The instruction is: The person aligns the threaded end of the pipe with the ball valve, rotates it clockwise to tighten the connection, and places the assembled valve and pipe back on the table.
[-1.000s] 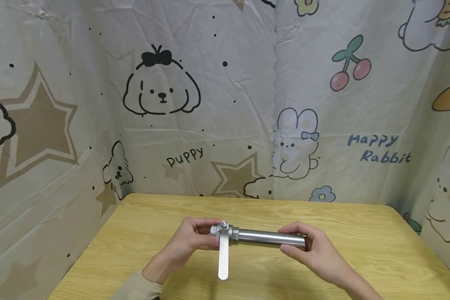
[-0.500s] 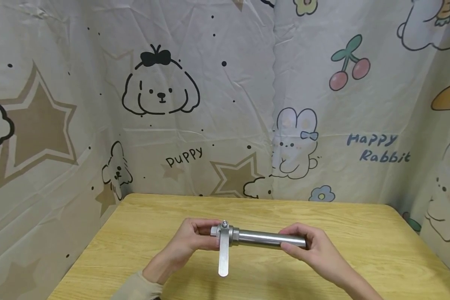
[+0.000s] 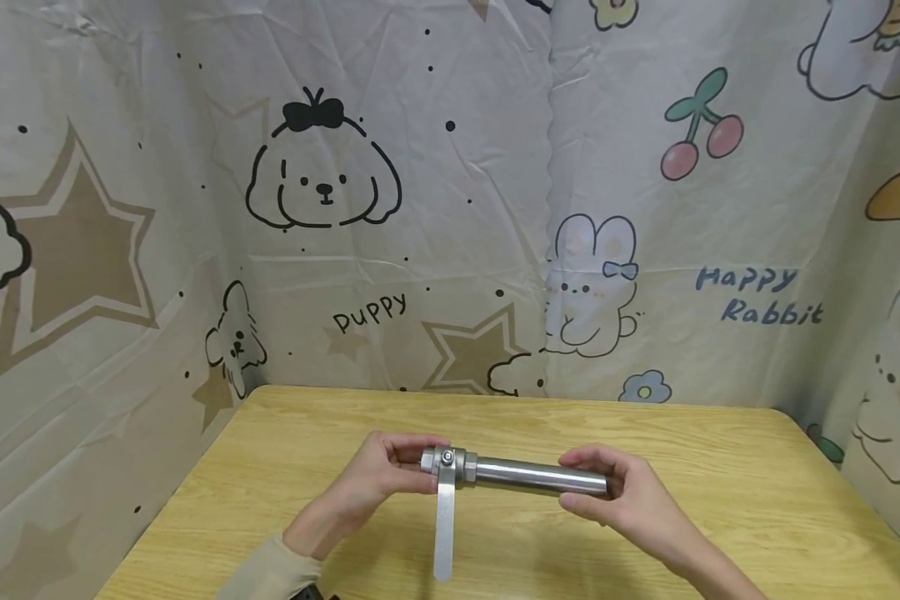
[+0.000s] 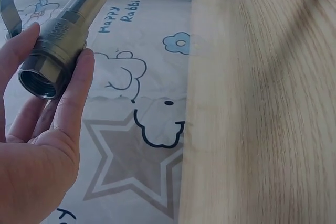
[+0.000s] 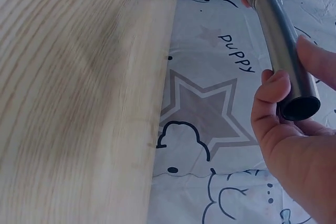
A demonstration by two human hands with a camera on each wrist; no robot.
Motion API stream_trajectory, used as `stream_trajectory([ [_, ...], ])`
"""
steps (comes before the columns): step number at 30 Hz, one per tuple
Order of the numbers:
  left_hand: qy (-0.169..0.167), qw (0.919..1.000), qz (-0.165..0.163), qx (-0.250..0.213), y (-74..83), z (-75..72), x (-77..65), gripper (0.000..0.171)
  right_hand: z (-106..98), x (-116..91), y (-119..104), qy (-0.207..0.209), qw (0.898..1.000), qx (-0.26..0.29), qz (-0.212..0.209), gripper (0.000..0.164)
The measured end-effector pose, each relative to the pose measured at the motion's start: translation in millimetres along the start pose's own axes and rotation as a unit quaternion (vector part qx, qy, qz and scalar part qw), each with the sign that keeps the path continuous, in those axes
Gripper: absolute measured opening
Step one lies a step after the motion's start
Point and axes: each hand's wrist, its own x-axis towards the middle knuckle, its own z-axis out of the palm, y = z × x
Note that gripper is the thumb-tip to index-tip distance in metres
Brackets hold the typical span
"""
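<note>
A metal ball valve (image 3: 461, 467) with a flat lever handle (image 3: 445, 525) is joined to a straight steel pipe (image 3: 532, 475). Both are held level above the table in the head view. My left hand (image 3: 378, 471) grips the valve body at its left end, fingers behind and thumb in front. In the left wrist view the valve's open threaded end (image 4: 44, 82) faces out between thumb and fingers. My right hand (image 3: 622, 492) holds the pipe near its right end. The right wrist view shows the hollow pipe end (image 5: 300, 108) with fingers and thumb around it.
The wood-grain table (image 3: 330, 417) lies beneath the hands. A pale curtain (image 3: 450, 250) printed with puppies, rabbits and stars hangs behind it and along both sides. A dark object (image 3: 311, 592) shows at the left sleeve (image 3: 273, 571).
The valve and pipe have rolled slightly, so the lever handle's free end reaches lower in the head view. Both hands keep their places on the valve and pipe.
</note>
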Motion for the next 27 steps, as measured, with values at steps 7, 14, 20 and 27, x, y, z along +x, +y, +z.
stream_trajectory([
  [7,0.005,0.9998,-0.019,0.000,-2.9,-4.7,2.6,0.052,0,1,7,0.003,1.000,0.013,0.006,0.045],
  [14,0.005,0.9993,-0.032,0.019,-7.9,-8.8,6.2,0.052,2,4,14,0.005,0.999,0.019,0.025,0.041],
  [20,-0.003,0.9980,-0.043,0.045,-11.4,-12.0,9.4,0.048,5,8,20,0.034,0.998,-0.055,0.007,0.040],
  [27,0.000,0.9944,-0.042,0.097,-19.6,-15.8,17.1,0.046,8,16,29,0.053,0.995,-0.079,0.019,0.039],
])
